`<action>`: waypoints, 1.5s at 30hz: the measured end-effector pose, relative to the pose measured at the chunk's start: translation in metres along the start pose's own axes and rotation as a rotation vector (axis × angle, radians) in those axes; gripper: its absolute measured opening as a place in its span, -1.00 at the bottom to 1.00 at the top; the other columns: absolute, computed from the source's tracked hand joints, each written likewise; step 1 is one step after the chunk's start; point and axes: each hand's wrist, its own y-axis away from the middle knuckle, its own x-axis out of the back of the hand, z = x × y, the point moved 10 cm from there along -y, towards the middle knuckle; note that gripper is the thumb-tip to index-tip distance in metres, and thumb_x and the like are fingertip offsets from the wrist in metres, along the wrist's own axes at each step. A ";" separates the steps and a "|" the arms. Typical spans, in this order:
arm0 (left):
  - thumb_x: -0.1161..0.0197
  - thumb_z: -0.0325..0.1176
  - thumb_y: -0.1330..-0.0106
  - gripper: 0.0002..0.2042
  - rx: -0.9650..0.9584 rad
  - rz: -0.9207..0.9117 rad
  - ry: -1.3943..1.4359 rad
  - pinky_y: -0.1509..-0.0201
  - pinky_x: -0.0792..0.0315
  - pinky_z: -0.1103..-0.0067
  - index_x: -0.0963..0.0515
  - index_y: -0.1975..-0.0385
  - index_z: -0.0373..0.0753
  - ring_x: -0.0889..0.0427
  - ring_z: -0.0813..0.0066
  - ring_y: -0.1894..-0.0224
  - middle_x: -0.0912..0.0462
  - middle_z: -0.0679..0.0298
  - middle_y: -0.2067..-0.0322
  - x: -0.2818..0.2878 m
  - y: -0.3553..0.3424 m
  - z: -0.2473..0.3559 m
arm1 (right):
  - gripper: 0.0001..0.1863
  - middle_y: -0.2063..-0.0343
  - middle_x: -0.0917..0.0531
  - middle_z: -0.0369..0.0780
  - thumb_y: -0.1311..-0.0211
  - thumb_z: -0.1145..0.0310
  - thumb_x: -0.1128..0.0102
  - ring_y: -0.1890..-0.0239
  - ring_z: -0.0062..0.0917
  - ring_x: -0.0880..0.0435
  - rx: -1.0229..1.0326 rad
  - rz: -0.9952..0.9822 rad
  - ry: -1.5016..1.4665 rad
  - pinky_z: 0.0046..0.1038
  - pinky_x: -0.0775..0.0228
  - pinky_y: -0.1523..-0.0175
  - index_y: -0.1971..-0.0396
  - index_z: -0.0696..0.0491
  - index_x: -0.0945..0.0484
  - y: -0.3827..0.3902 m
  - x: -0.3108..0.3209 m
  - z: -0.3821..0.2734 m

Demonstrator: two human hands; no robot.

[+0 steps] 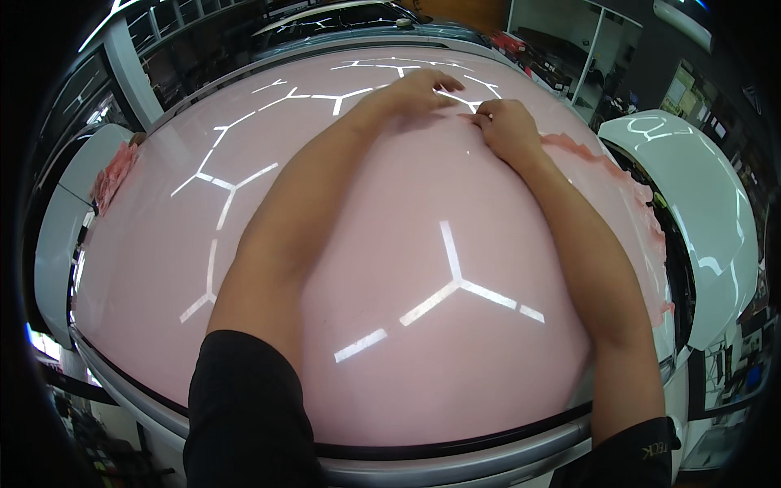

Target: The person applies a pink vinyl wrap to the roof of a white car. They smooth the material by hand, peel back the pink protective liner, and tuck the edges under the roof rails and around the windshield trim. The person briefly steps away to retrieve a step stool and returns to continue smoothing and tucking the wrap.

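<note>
Glossy pink film [382,244] lies over most of a car roof [665,342] in front of me. My left hand [416,93] is stretched out over the far part of the roof, its fingers loosely curved and apart, with nothing in them. Just to its right, my right hand [508,130] has thumb and fingers pinched together on a bit of the pink film. Torn, wrinkled film edge [598,159] runs down the right side of the roof. At the far left, a crumpled bunch of film [114,175] hangs over the roof's edge.
A silver roof rail [455,464] with a black trim strip [464,439] runs along the near edge. White raised car panels stand left [61,236] and right [700,203]. Beyond the roof is another dark car [342,23]. Ceiling lights reflect on the film.
</note>
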 end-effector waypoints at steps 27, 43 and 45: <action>-0.32 -0.29 -0.35 -0.72 0.039 0.124 0.036 -0.14 -0.48 0.39 -0.70 0.02 -0.26 -0.67 0.27 0.00 -0.75 0.11 0.09 0.017 0.009 0.019 | -0.76 0.29 -0.75 -0.03 -0.30 0.27 -0.22 0.13 -0.12 -0.71 0.026 0.235 0.011 -0.12 -0.50 -0.02 0.32 0.11 -0.77 0.009 0.014 -0.006; -0.42 -0.42 -0.21 -0.90 0.020 0.172 -0.274 0.06 -0.52 0.34 -0.71 0.40 -0.33 -0.70 0.13 0.23 -0.73 0.03 0.34 0.000 0.035 0.038 | -0.77 0.35 -0.74 -0.04 -0.28 0.28 -0.26 0.17 -0.14 -0.70 0.070 0.279 -0.009 -0.11 -0.50 0.03 0.39 0.12 -0.75 0.011 0.017 -0.001; -0.40 -0.45 -0.20 -0.91 -0.042 0.221 -0.328 0.06 -0.53 0.32 -0.70 0.40 -0.34 -0.69 0.07 0.22 -0.72 0.01 0.33 0.005 0.038 0.045 | -0.77 0.36 -0.74 -0.04 -0.29 0.28 -0.25 0.17 -0.15 -0.70 0.060 0.278 -0.023 -0.12 -0.50 0.04 0.40 0.12 -0.75 0.014 0.014 -0.002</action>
